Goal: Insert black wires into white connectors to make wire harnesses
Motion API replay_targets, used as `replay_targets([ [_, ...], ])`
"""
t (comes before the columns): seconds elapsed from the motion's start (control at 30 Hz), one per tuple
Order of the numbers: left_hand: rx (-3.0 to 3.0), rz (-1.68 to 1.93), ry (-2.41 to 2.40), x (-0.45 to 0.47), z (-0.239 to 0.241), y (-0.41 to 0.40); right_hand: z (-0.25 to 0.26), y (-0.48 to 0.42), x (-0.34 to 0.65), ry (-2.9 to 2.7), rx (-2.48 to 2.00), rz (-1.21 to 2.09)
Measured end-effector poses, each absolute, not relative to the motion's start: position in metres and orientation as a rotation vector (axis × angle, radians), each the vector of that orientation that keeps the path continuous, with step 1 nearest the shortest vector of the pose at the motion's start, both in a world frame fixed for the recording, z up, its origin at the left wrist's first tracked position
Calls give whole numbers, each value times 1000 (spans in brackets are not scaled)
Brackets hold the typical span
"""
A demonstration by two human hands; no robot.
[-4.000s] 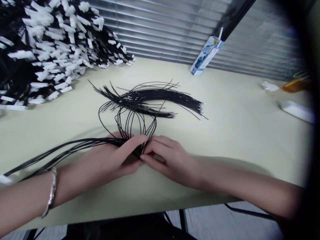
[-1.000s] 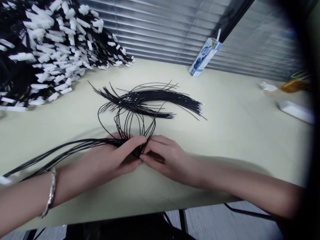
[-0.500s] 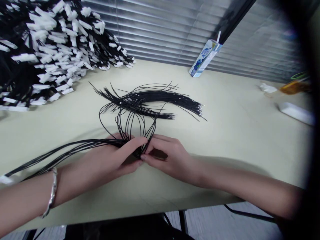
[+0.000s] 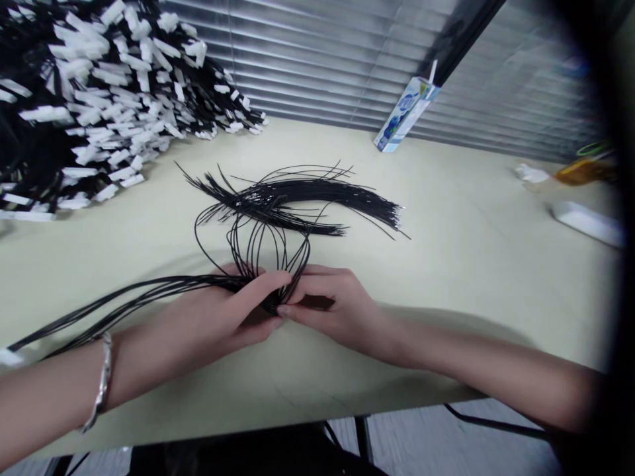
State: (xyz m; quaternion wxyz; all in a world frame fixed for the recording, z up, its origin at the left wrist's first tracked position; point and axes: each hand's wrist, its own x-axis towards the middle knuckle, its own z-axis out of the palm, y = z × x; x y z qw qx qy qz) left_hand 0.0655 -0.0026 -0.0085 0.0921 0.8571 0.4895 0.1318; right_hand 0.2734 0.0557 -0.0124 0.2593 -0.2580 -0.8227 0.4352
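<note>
Near the front of the table, my left hand (image 4: 233,311) is closed around a bundle of thin black wires (image 4: 163,285). The bundle trails left over my forearm to a white end piece (image 4: 10,357). From my hands, thin strands loop up toward a loose pile of cut black wires (image 4: 327,192) on the table. My right hand (image 4: 327,297) meets the left one, its thumb and forefinger pinched on the black wires at the bundle's right side. The exact spot between the fingertips is partly hidden.
A large heap of black cables with white connectors (image 4: 109,99) fills the back left. A blue-and-white drink carton (image 4: 404,116) with a straw leans by the window blinds (image 4: 317,59). At the right lie an orange-brown item (image 4: 585,172) and a white block (image 4: 588,223) on the table (image 4: 476,264).
Almost nothing differs. Both hands keep their hold on the wires, with only a very slight shift of the right fingers and of the view.
</note>
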Motion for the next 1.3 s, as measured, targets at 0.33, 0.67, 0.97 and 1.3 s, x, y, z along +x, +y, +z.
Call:
replay_targets([
  [0.33, 2524, 427, 1458, 66, -10, -4, -13, 54, 274, -2223, -730, 1175],
  [0.67, 2556, 430, 1455, 66, -10, -4, -12, 53, 273, -2241, -816, 1163],
  [0.97, 2536, 380, 1450, 64, -11, -4, -11, 53, 273, -2293, -843, 1158],
  [1.3, 2568, 403, 1454, 64, -14, -3, -7, 54, 272, -2356, -789, 1032],
])
